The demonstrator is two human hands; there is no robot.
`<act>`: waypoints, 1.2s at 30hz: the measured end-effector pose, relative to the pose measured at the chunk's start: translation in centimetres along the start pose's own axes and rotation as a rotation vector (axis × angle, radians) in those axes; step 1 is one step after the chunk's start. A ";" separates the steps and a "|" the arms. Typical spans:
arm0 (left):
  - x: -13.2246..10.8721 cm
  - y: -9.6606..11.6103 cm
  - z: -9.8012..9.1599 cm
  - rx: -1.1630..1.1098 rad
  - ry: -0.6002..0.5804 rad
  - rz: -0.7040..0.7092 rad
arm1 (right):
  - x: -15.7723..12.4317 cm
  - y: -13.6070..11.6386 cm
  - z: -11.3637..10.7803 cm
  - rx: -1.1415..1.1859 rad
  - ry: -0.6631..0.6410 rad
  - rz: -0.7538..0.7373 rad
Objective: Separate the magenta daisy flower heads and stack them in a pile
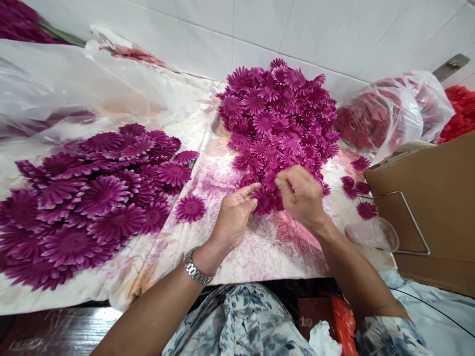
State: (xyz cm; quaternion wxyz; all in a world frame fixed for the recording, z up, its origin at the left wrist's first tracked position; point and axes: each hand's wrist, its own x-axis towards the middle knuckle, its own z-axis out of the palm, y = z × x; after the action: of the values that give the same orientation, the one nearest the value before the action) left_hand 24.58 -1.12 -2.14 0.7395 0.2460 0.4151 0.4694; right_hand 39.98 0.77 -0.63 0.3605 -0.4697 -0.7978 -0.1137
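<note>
My left hand (pixel 234 215), with a metal watch on the wrist, pinches the edge of a purple petal disc (pixel 264 201) between thumb and fingers. Just right of it and a little higher, my right hand (pixel 301 194) has its fingers curled together near another purple piece; what its fingertips hold is too small to make out. Beyond both hands rises a tall heap of small purple flower pieces (pixel 274 118). A wide pile of larger purple flower discs (pixel 100 198) spreads over the cloth at the left, and one single disc (pixel 190 208) lies between that pile and my left hand.
A stained floral cloth (pixel 237 257) covers the table. At the right are a clear plastic cup (pixel 373 233) on its side, a bent metal wire (pixel 415 222), a cardboard box (pixel 430 207) and a bag of red pieces (pixel 386 111). Clear plastic sheeting (pixel 74 74) lies back left, before a tiled wall.
</note>
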 end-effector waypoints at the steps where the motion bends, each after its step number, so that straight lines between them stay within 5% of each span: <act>1: -0.1 0.2 0.1 0.005 0.007 -0.022 | 0.8 1.1 -0.4 -0.039 0.069 0.049; 3: -0.2 0.4 0.1 0.014 0.013 -0.055 | 2.4 3.7 -1.3 -0.162 0.149 0.184; 7: -0.1 0.4 -0.1 0.033 0.006 -0.062 | 4.1 7.0 -2.4 -0.323 0.069 0.308; 14: 0.0 0.3 -0.1 0.041 0.043 -0.029 | 3.7 6.1 -0.1 -0.172 -0.157 0.233; 20: 0.2 0.1 -0.5 0.081 0.066 0.030 | 3.6 7.3 0.6 -0.178 0.042 0.230; 26: 0.0 0.2 -0.2 0.133 0.025 0.134 | 3.9 4.2 -1.3 -0.080 0.189 0.228; 31: -0.4 0.4 -0.1 0.111 -0.057 0.096 | 2.9 0.2 -2.2 0.120 0.094 0.214; 36: -0.7 0.2 -0.4 0.159 -0.074 0.268 | 1.2 -2.3 -1.5 0.201 -0.028 0.132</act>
State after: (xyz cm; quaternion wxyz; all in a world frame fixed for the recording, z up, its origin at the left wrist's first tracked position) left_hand 24.01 -1.64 -1.93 0.6634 0.3739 0.3867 0.5201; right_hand 38.44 -0.44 1.64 0.4012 -0.4844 -0.7774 -0.0025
